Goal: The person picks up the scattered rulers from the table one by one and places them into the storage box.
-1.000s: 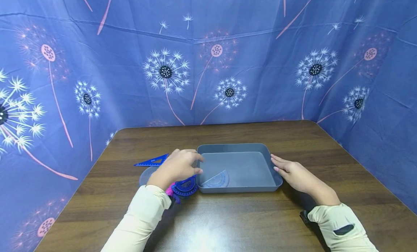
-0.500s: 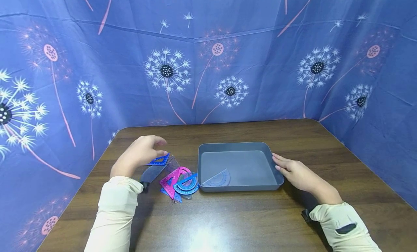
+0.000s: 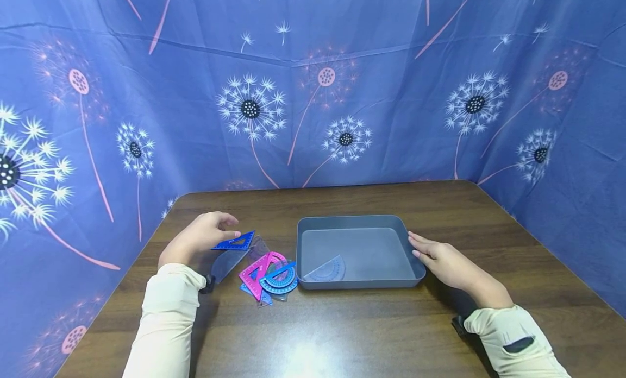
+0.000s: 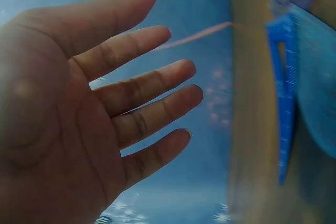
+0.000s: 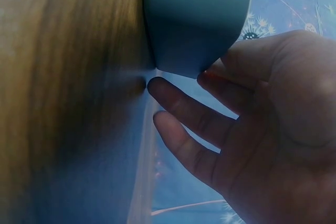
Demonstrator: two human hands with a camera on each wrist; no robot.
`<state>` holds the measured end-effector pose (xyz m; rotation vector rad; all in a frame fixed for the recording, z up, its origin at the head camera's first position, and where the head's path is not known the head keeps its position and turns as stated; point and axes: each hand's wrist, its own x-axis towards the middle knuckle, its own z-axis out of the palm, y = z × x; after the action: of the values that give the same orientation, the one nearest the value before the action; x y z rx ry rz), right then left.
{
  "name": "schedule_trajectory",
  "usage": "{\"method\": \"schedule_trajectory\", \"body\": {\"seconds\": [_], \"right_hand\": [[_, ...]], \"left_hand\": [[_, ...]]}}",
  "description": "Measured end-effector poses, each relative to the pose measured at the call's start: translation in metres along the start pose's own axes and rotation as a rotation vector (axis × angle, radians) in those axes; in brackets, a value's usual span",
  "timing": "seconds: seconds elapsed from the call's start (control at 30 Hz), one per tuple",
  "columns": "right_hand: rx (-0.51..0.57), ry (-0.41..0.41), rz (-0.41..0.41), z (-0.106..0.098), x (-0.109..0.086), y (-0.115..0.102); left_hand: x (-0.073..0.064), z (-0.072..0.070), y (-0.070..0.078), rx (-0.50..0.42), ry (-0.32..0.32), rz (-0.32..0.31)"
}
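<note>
My left hand (image 3: 201, 238) hovers at the left of the table, fingers spread and holding nothing. Just to its right lies a blue set square (image 3: 248, 238), seen narrow in the left wrist view beside a clear bluish curved piece (image 4: 320, 72). A heap nearby holds a pink set square (image 3: 249, 280), a blue protractor (image 3: 283, 282), a pink protractor (image 3: 278, 255) and clear pieces. The grey tray (image 3: 367, 247) has one clear protractor (image 3: 329, 269) in its front left corner. My right hand (image 3: 447, 264) rests fairly straight fingers against the tray's right wall.
The brown wooden table (image 3: 371, 329) runs back to a blue dandelion-print cloth (image 3: 406, 95) that hangs behind and at both sides. The heap's right edge lies close against the tray's left wall.
My left hand has moved left from over the tray's left rim, past the heap, to beside the blue set square. The right hand stays at the tray.
</note>
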<state>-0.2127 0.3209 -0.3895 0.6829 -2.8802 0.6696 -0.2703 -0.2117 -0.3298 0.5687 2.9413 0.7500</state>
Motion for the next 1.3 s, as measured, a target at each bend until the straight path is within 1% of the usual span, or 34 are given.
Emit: {"method": "schedule_trajectory", "body": {"seconds": [0.1,0.2,0.4,0.53,0.6,0.73,0.83,0.93,1.13,1.3], "right_hand": [[0.001,-0.001,0.004,0.0,-0.001,0.0],[-0.002,0.003,-0.001,-0.001,-0.001,0.0],[-0.002,0.011,-0.008,-0.001,0.0,0.0],[0.006,-0.001,0.002,0.0,0.0,0.001],[0.007,-0.003,0.0,0.0,0.0,0.001],[-0.002,0.008,-0.008,0.0,-0.001,0.002],[-0.008,0.007,-0.005,0.0,0.0,0.002],[-0.005,0.004,-0.002,0.001,0.0,0.001],[-0.002,0.011,-0.008,0.0,0.0,0.001],[-0.002,-0.003,0.005,-0.001,0.001,0.001]], "left_hand": [[0.004,0.01,-0.01,0.0,-0.024,-0.02],[0.008,0.017,-0.012,0.012,-0.062,-0.065],[0.015,0.032,-0.009,0.092,-0.098,-0.121],[0.018,0.04,-0.005,0.124,-0.131,-0.162],[0.018,0.044,-0.004,0.138,-0.138,-0.178],[0.019,0.05,-0.002,0.181,-0.127,-0.209],[0.021,0.054,-0.001,0.221,-0.105,-0.224],[0.023,0.058,0.0,0.233,-0.091,-0.227],[0.026,0.061,0.002,0.198,-0.094,-0.22],[0.027,0.062,0.004,0.18,-0.097,-0.222]]}}
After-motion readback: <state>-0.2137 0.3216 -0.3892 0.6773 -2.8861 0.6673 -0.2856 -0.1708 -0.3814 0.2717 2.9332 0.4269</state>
